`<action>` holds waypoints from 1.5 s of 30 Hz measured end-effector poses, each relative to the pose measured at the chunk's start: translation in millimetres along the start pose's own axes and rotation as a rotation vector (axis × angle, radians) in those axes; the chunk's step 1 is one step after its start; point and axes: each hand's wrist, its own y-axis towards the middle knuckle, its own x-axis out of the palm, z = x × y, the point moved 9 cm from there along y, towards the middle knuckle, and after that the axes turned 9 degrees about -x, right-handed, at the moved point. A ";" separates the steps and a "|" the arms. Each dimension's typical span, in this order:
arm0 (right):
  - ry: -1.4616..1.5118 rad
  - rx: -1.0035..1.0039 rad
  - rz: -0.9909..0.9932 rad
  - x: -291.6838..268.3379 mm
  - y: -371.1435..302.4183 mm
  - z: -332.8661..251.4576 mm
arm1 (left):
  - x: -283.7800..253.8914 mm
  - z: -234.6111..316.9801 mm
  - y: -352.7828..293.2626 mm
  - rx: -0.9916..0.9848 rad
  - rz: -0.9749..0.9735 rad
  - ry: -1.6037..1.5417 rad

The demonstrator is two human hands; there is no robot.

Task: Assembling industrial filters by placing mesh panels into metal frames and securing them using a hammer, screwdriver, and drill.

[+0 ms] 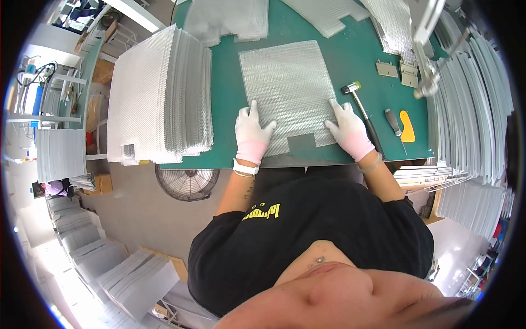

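Observation:
A silvery mesh sheet (290, 82) with a rectangular notch in its near edge lies flat on the green-topped table (224, 109). My left hand (252, 131), in a white glove with a pink cuff, rests at the sheet's left edge, fingers stretched forward and thumb spread onto it. Opposite it, my right hand (349, 130), gloved the same way, touches the right edge with its fingers extended and its thumb on the sheet. Both hands lie near the notched end, and neither is wrapped around anything. The fingers' undersides are hidden.
A tall stack of mesh sheets (148, 93) stands at the left. Right of my right hand lie a hammer (364, 112), a screwdriver (393, 123) and a yellow scraper (407, 127). More sheets (227, 19) lie at the back. A metal arm (424, 49) overhangs the far right.

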 end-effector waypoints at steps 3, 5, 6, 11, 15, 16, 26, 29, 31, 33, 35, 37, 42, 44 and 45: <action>-0.027 0.011 -0.040 -9.7 3.6 -6.0 | -5.9 -1.0 1.1 -0.018 -0.025 -0.005; -0.165 -0.013 -0.110 -24.7 11.6 -12.6 | -19.4 4.9 3.1 -0.113 -0.072 -0.042; -0.238 -0.125 0.008 -33.4 22.9 -12.2 | -29.8 14.5 3.4 -0.042 -0.019 0.062; -0.056 -0.457 0.276 -78.0 155.9 -97.4 | -11.1 13.2 14.6 0.156 -0.141 0.185; -0.560 -0.776 0.653 -64.5 252.5 -181.5 | -12.2 20.0 20.2 0.184 -0.124 0.202; -0.565 -0.782 0.657 -59.7 267.2 -190.1 | -16.7 21.7 19.0 0.200 -0.080 0.180; -0.524 -0.814 1.039 -210.4 269.9 -203.4 | -88.1 -10.6 40.8 0.196 0.083 -1.102; -0.693 -0.802 0.933 -208.3 193.8 -212.3 | -61.2 -5.1 68.3 0.136 -0.382 -1.879; -0.713 -0.850 0.948 -194.8 134.3 -211.3 | -72.8 0.6 60.9 0.206 -0.678 -2.389; -0.773 -0.889 0.811 -146.3 78.3 -171.2 | -106.8 4.6 42.9 0.314 -0.667 -2.294; -0.612 -1.164 0.684 -95.0 17.0 -124.0 | -141.7 12.6 23.4 0.423 -0.670 -2.192; -0.736 -1.230 0.671 -69.2 -16.1 -117.4 | -149.4 7.2 6.9 0.458 -0.666 -2.138; -0.360 -1.049 0.364 -50.3 -47.3 -90.4 | -108.8 -14.8 -14.3 0.100 -0.400 -1.690; 0.022 -0.875 0.407 -73.6 -50.7 -77.7 | -102.6 -11.9 -18.9 0.098 -0.349 -1.587; 0.027 -0.875 0.407 -74.2 -50.9 -78.1 | -101.0 -6.6 -21.3 0.095 -0.348 -1.583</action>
